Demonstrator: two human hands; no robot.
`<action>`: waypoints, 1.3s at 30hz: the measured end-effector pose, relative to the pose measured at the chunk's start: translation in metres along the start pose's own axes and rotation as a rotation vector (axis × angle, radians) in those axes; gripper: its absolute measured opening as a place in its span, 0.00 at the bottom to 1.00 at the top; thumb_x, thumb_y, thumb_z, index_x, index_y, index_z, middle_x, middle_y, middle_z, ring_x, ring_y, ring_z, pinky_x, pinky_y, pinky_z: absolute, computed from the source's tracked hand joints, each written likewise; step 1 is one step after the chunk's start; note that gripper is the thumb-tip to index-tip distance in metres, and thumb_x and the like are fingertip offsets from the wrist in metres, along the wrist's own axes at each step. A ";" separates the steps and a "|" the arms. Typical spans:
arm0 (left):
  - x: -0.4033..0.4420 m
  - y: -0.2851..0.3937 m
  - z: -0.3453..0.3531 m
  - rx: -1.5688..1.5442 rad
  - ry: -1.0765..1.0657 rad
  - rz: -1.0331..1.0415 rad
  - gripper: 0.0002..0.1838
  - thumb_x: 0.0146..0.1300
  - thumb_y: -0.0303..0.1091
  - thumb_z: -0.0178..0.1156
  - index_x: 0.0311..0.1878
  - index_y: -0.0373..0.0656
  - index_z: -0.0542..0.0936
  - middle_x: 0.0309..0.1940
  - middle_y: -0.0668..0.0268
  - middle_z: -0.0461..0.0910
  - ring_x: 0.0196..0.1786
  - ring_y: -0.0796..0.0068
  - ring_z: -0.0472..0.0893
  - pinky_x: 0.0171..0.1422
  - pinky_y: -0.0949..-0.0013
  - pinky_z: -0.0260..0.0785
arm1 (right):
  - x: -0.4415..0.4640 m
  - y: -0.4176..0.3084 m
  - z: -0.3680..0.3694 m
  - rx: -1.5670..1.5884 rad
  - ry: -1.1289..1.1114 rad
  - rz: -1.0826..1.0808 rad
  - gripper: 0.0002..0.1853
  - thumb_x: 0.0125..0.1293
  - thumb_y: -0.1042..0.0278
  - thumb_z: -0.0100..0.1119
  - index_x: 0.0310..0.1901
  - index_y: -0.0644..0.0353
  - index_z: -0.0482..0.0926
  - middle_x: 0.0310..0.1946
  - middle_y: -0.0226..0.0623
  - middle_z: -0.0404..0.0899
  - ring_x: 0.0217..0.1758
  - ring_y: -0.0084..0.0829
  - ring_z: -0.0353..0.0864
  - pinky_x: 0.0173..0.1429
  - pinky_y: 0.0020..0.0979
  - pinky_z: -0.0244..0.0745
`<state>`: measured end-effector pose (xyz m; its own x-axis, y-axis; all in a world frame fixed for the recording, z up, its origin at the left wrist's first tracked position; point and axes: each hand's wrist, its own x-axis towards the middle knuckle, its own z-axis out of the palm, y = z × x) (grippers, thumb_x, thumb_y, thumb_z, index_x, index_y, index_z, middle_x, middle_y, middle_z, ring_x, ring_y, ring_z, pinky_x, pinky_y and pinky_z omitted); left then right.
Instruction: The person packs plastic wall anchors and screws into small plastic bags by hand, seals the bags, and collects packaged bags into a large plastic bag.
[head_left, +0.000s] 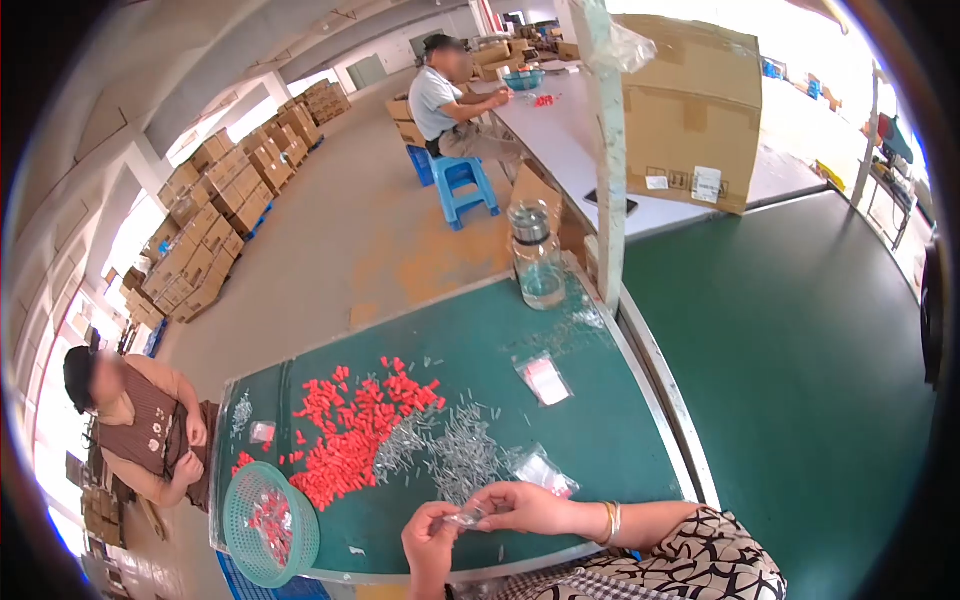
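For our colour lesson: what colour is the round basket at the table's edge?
Pale green; the head view shows it best.

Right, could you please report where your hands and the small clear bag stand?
Left hand and right hand both pinching small clear bag. Red pieces, grey metal pieces heaped beyond. Green basket off left.

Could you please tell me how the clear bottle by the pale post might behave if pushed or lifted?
The bottle stands tall and narrow, so a push near its cap would probably tip it. Liquid seems to sit inside, so it may feel bottom-heavy. Its smooth, see-through wall could be slippery and, if glass, breakable.
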<state>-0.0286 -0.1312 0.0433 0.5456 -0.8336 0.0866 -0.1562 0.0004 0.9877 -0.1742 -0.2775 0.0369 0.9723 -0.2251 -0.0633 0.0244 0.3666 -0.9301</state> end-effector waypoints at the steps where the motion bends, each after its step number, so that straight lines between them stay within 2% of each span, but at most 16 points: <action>1: 0.005 0.002 -0.002 0.032 -0.032 0.048 0.11 0.63 0.19 0.54 0.48 0.33 0.76 0.41 0.59 0.79 0.38 0.75 0.79 0.42 0.75 0.72 | 0.002 -0.002 -0.004 -0.040 0.005 0.048 0.21 0.66 0.66 0.65 0.58 0.58 0.73 0.39 0.23 0.80 0.30 0.09 0.70 0.28 0.16 0.64; 4: 0.022 0.012 -0.006 0.048 -0.006 0.093 0.06 0.57 0.16 0.62 0.36 0.36 0.80 0.40 0.64 0.77 0.39 0.79 0.78 0.41 0.76 0.72 | 0.019 -0.002 -0.009 -0.073 0.040 0.078 0.26 0.62 0.65 0.69 0.61 0.55 0.71 0.34 0.22 0.79 0.26 0.11 0.69 0.25 0.17 0.63; 10: 0.041 0.008 -0.002 -0.052 0.093 0.147 0.10 0.55 0.15 0.59 0.40 0.35 0.81 0.44 0.59 0.76 0.47 0.72 0.77 0.53 0.72 0.70 | 0.053 -0.017 -0.003 0.020 0.013 0.119 0.29 0.63 0.70 0.68 0.65 0.54 0.70 0.28 0.23 0.79 0.23 0.12 0.69 0.25 0.17 0.63; 13: 0.052 0.013 0.001 0.059 0.161 0.205 0.13 0.54 0.15 0.55 0.43 0.34 0.79 0.44 0.57 0.76 0.46 0.70 0.77 0.52 0.70 0.70 | 0.062 -0.016 -0.006 -0.042 0.152 0.139 0.14 0.65 0.71 0.65 0.52 0.57 0.79 0.29 0.24 0.81 0.24 0.11 0.69 0.25 0.18 0.64; 15: 0.059 0.004 -0.001 -0.094 0.192 0.218 0.14 0.57 0.18 0.51 0.46 0.34 0.78 0.44 0.56 0.76 0.46 0.69 0.76 0.51 0.69 0.69 | 0.065 -0.016 -0.010 -0.030 0.214 0.160 0.04 0.66 0.71 0.64 0.41 0.59 0.83 0.28 0.24 0.81 0.24 0.11 0.69 0.25 0.17 0.64; 18: 0.076 -0.009 -0.009 -0.278 0.181 0.265 0.14 0.62 0.20 0.50 0.50 0.32 0.76 0.45 0.57 0.77 0.46 0.70 0.77 0.54 0.69 0.69 | 0.067 -0.010 -0.020 0.035 0.099 0.187 0.05 0.66 0.72 0.64 0.42 0.59 0.83 0.34 0.27 0.81 0.26 0.13 0.71 0.27 0.18 0.66; 19: 0.081 -0.012 -0.013 -0.330 0.167 0.282 0.13 0.64 0.21 0.50 0.52 0.31 0.75 0.45 0.57 0.77 0.47 0.71 0.78 0.55 0.69 0.70 | 0.071 -0.014 -0.019 0.007 0.075 0.128 0.05 0.65 0.74 0.64 0.42 0.60 0.82 0.42 0.30 0.80 0.28 0.14 0.72 0.29 0.19 0.68; 22: 0.082 -0.017 -0.008 -0.551 0.158 0.116 0.18 0.65 0.22 0.42 0.57 0.32 0.71 0.44 0.52 0.78 0.45 0.65 0.76 0.52 0.65 0.69 | 0.082 -0.009 -0.013 -0.261 0.144 -0.127 0.07 0.63 0.77 0.65 0.43 0.61 0.82 0.46 0.32 0.79 0.32 0.15 0.75 0.31 0.21 0.71; 23: 0.080 -0.022 -0.006 -0.547 0.134 0.111 0.17 0.69 0.24 0.42 0.59 0.31 0.69 0.44 0.50 0.79 0.48 0.63 0.78 0.56 0.61 0.70 | 0.082 -0.009 -0.012 -0.413 0.220 -0.026 0.09 0.60 0.78 0.66 0.42 0.60 0.82 0.45 0.32 0.80 0.35 0.17 0.77 0.34 0.21 0.73; 26: 0.080 -0.033 0.004 -0.533 -0.005 0.247 0.20 0.72 0.22 0.41 0.65 0.32 0.67 0.47 0.50 0.82 0.59 0.61 0.77 0.75 0.53 0.54 | 0.090 -0.012 -0.007 -0.280 0.251 0.142 0.12 0.57 0.77 0.69 0.43 0.60 0.81 0.43 0.31 0.82 0.39 0.21 0.80 0.38 0.22 0.75; 28: 0.080 -0.032 0.003 -0.468 -0.070 0.323 0.21 0.71 0.20 0.41 0.66 0.32 0.65 0.49 0.50 0.82 0.61 0.59 0.77 0.77 0.51 0.51 | 0.094 -0.019 -0.002 -0.426 0.312 0.235 0.13 0.56 0.76 0.68 0.44 0.60 0.81 0.41 0.32 0.82 0.39 0.22 0.82 0.40 0.25 0.76; 32: 0.088 -0.033 -0.001 -0.200 -0.097 0.466 0.21 0.68 0.19 0.44 0.63 0.34 0.69 0.49 0.53 0.82 0.60 0.53 0.77 0.76 0.50 0.51 | 0.102 -0.034 -0.002 -0.658 0.231 0.287 0.14 0.55 0.76 0.66 0.44 0.60 0.80 0.40 0.35 0.83 0.41 0.26 0.84 0.44 0.28 0.77; 33: 0.087 -0.035 -0.001 -0.150 -0.106 0.447 0.21 0.65 0.21 0.49 0.63 0.34 0.70 0.51 0.53 0.81 0.58 0.50 0.78 0.73 0.49 0.55 | 0.097 -0.026 -0.011 -0.772 0.129 0.171 0.15 0.56 0.75 0.65 0.46 0.60 0.79 0.37 0.35 0.82 0.40 0.24 0.82 0.44 0.27 0.77; 36: 0.086 -0.022 -0.004 0.167 -0.066 0.438 0.27 0.65 0.27 0.53 0.68 0.34 0.63 0.56 0.48 0.77 0.55 0.50 0.79 0.70 0.52 0.60 | 0.087 -0.010 -0.019 -0.452 0.254 0.208 0.13 0.57 0.76 0.65 0.45 0.60 0.77 0.34 0.33 0.81 0.37 0.19 0.80 0.42 0.27 0.76; 37: 0.081 -0.020 -0.005 0.146 -0.025 0.327 0.29 0.60 0.27 0.60 0.65 0.32 0.67 0.59 0.47 0.74 0.54 0.51 0.78 0.65 0.55 0.66 | 0.085 -0.013 -0.018 -0.246 0.325 0.204 0.10 0.57 0.79 0.63 0.41 0.61 0.77 0.32 0.29 0.79 0.37 0.16 0.77 0.39 0.25 0.74; 39: 0.075 -0.024 0.002 0.122 0.055 0.215 0.24 0.56 0.22 0.63 0.58 0.33 0.75 0.53 0.51 0.78 0.51 0.57 0.80 0.57 0.63 0.72 | 0.076 -0.021 -0.017 -0.400 0.414 0.176 0.09 0.58 0.81 0.61 0.39 0.61 0.76 0.32 0.28 0.79 0.36 0.16 0.77 0.37 0.23 0.74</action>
<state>0.0142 -0.1949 0.0254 0.5324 -0.7902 0.3035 -0.3703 0.1050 0.9229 -0.1051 -0.3178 0.0453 0.7803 -0.5542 -0.2899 -0.2967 0.0801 -0.9516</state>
